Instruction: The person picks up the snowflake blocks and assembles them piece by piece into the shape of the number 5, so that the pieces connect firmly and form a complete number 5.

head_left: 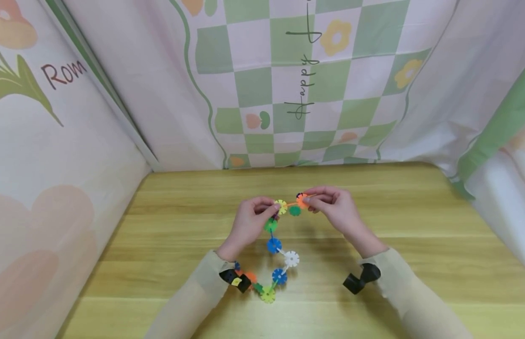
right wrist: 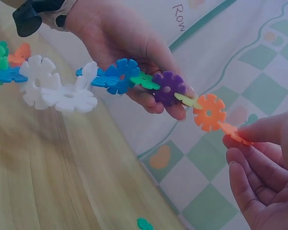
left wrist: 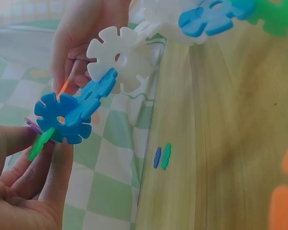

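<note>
A chain of plastic snowflake discs hangs from my two raised hands over the table. My left hand pinches it around a purple disc, beside a yellow disc. With thumb and fingers, my right hand holds the orange disc at the chain's end, linked to another orange disc. Below the left hand the chain runs through green, blue and white discs, then curves back toward the left wrist. The left sleeve and wrist band hide part of it.
A loose green disc and a blue disc lie on the wooden table, near its far edge. Printed curtains stand behind the table and along its sides.
</note>
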Tool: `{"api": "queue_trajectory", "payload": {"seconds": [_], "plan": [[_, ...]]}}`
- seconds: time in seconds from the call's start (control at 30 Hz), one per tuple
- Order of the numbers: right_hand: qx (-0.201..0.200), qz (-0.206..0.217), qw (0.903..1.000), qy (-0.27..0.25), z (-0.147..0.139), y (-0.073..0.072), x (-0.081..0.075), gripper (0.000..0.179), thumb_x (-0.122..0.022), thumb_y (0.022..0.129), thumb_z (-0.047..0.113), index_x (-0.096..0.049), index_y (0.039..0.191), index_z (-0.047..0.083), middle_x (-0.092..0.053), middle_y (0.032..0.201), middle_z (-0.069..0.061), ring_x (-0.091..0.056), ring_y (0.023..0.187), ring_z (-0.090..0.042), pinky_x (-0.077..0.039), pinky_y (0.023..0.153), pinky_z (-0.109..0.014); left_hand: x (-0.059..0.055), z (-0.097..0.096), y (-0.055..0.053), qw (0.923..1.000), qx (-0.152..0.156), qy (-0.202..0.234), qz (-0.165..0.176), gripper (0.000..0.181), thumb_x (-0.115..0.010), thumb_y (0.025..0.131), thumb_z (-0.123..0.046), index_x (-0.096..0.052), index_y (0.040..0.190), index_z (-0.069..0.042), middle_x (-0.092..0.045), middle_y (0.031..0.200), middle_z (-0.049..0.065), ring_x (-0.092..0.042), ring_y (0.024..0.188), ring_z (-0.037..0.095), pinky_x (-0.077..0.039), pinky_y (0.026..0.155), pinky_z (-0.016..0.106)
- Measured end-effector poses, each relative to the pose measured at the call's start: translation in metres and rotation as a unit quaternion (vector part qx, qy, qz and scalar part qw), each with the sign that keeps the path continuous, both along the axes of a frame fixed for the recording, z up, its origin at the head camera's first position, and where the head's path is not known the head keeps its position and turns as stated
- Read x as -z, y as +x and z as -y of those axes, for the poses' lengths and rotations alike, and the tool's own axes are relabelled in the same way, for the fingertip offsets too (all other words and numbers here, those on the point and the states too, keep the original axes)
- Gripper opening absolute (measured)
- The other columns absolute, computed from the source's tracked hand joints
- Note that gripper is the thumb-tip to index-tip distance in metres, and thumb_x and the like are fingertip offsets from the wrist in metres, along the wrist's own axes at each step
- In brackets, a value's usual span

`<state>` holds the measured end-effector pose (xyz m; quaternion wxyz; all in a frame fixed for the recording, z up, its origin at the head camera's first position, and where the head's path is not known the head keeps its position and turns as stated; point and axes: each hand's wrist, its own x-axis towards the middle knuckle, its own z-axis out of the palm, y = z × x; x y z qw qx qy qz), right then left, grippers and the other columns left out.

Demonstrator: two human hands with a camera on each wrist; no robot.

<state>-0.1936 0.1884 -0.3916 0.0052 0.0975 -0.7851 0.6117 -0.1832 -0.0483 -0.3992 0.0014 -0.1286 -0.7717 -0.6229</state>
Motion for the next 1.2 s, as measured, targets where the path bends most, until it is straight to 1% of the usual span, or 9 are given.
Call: {"api": "queue_trajectory", "payload": {"seconds": [0.17, 0.27, 0.47, 0.6, 0.83, 0.97, 1.07, 1.13, 1.2], "plan": [[-0.008, -0.004, 1.0000, 0.002, 0.003, 0.001, -0.001, 0.027, -0.073, 0.097, 0.021, -0.072, 0.115, 0.000, -0.076, 0.099, -0.011, -0.072, 0.084, -0.026, -0.060, 0.077, -0.037, 0.002, 0.001, 0.000, 0.9999, 0.009, 0.013, -0.006, 0.017, -0.069, 0.100, -0.013, -0.072, 0.104, 0.003, -0.074, 0.092, 0.019, -0.072, 0.080, 0.025, -0.058, 0.072, 0.034], [-0.009, -0.010, 0.9999, 0.004, 0.005, 0.002, 0.000, 0.025, -0.072, 0.098, 0.018, -0.072, 0.114, 0.000, -0.075, 0.101, -0.012, -0.072, 0.086, -0.029, -0.060, 0.078, -0.040, 0.003, 0.002, 0.000, 0.9997, 0.014, 0.016, -0.012, 0.018, -0.069, 0.100, -0.017, -0.072, 0.103, 0.001, -0.075, 0.090, 0.015, -0.072, 0.078, 0.021, -0.058, 0.070, 0.031], [-0.002, -0.005, 1.0000, -0.002, 0.007, 0.003, 0.003, 0.023, -0.072, 0.098, 0.016, -0.071, 0.113, -0.001, -0.075, 0.103, -0.012, -0.071, 0.089, -0.036, -0.060, 0.078, -0.040, 0.004, 0.002, 0.000, 0.9995, 0.017, 0.015, -0.021, 0.015, -0.068, 0.100, -0.016, -0.073, 0.100, -0.001, -0.074, 0.085, 0.009, -0.071, 0.075, 0.019, -0.058, 0.068, 0.031], [-0.004, 0.005, 0.9999, -0.013, 0.007, 0.003, 0.004, 0.025, -0.071, 0.098, 0.017, -0.071, 0.114, -0.002, -0.075, 0.104, -0.012, -0.071, 0.089, -0.035, -0.059, 0.080, -0.042, 0.005, 0.002, 0.000, 0.9996, 0.013, 0.019, -0.019, 0.013, -0.069, 0.100, -0.015, -0.073, 0.099, -0.002, -0.074, 0.083, 0.005, -0.071, 0.074, 0.019, -0.059, 0.066, 0.032], [-0.006, 0.022, 0.9990, -0.038, 0.008, 0.003, 0.007, 0.025, -0.070, 0.099, 0.015, -0.069, 0.115, -0.004, -0.075, 0.104, -0.011, -0.070, 0.092, -0.037, -0.059, 0.080, -0.038, 0.006, 0.001, 0.001, 0.9992, 0.011, 0.033, -0.020, 0.015, -0.069, 0.100, -0.015, -0.072, 0.098, -0.001, -0.074, 0.087, 0.014, -0.071, 0.073, 0.020, -0.059, 0.066, 0.031], [-0.010, 0.018, 0.9988, -0.044, 0.010, 0.004, 0.007, 0.026, -0.070, 0.099, 0.014, -0.069, 0.115, -0.006, -0.075, 0.104, -0.012, -0.071, 0.089, -0.032, -0.059, 0.080, -0.034, 0.007, 0.001, 0.001, 0.9987, 0.013, 0.048, -0.011, 0.015, -0.068, 0.100, -0.015, -0.072, 0.099, 0.000, -0.074, 0.087, 0.010, -0.073, 0.077, 0.029, -0.060, 0.067, 0.032], [-0.010, 0.017, 0.9987, -0.046, 0.011, 0.005, 0.006, 0.026, -0.070, 0.099, 0.014, -0.069, 0.115, -0.006, -0.075, 0.104, -0.012, -0.071, 0.089, -0.031, -0.059, 0.081, -0.035, 0.008, 0.001, 0.001, 0.9984, 0.011, 0.055, -0.006, 0.015, -0.068, 0.100, -0.014, -0.072, 0.101, 0.000, -0.074, 0.088, 0.010, -0.072, 0.080, 0.035, -0.060, 0.068, 0.032], [-0.007, 0.019, 0.9987, -0.047, 0.012, 0.004, 0.006, 0.026, -0.070, 0.099, 0.015, -0.069, 0.115, -0.006, -0.075, 0.104, -0.011, -0.071, 0.090, -0.031, -0.059, 0.082, -0.037, 0.008, 0.001, 0.001, 0.9982, 0.010, 0.059, -0.010, 0.016, -0.068, 0.100, -0.014, -0.071, 0.101, 0.001, -0.074, 0.088, 0.012, -0.072, 0.080, 0.034, -0.060, 0.067, 0.032], [-0.004, 0.021, 0.9987, -0.046, 0.012, 0.003, 0.005, 0.027, -0.070, 0.099, 0.015, -0.068, 0.117, -0.005, -0.075, 0.104, -0.010, -0.071, 0.090, -0.029, -0.058, 0.083, -0.038, 0.007, 0.000, 0.001, 0.9983, 0.011, 0.055, -0.016, 0.016, -0.068, 0.100, -0.015, -0.071, 0.100, 0.001, -0.074, 0.088, 0.014, -0.072, 0.077, 0.030, -0.060, 0.067, 0.031]]}}
